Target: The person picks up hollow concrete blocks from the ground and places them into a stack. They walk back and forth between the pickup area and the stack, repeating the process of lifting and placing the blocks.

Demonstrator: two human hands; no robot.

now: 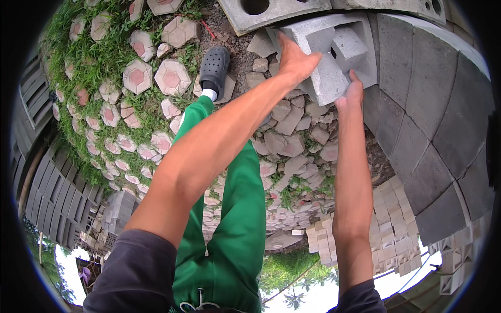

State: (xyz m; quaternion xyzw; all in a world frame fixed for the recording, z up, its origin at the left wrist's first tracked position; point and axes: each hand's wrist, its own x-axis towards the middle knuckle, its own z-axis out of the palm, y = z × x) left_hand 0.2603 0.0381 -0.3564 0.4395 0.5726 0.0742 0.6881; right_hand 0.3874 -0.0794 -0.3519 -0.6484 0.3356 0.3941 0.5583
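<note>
A light grey concrete vent block (327, 78) with deep angular hollows is tilted between my two hands at the upper right. My left hand (296, 58) grips its left side, with the thumb on the front face and the other fingers mostly hidden. Lower down, my right hand (352, 95) holds the near right edge, thumb up against the block and fingers out of sight underneath. The block's far side meets or overlaps the edge of a grey block with a round hole (237, 14); I cannot tell whether it rests there.
Stacked dark grey slabs (425, 78) form a wall on the right. Broken stones (287, 143) cover the ground below the block. Hexagonal pavers (172, 77) lie in grass on the left, beside my grey clog (215, 65). Pale blocks (389, 224) are piled at the lower right.
</note>
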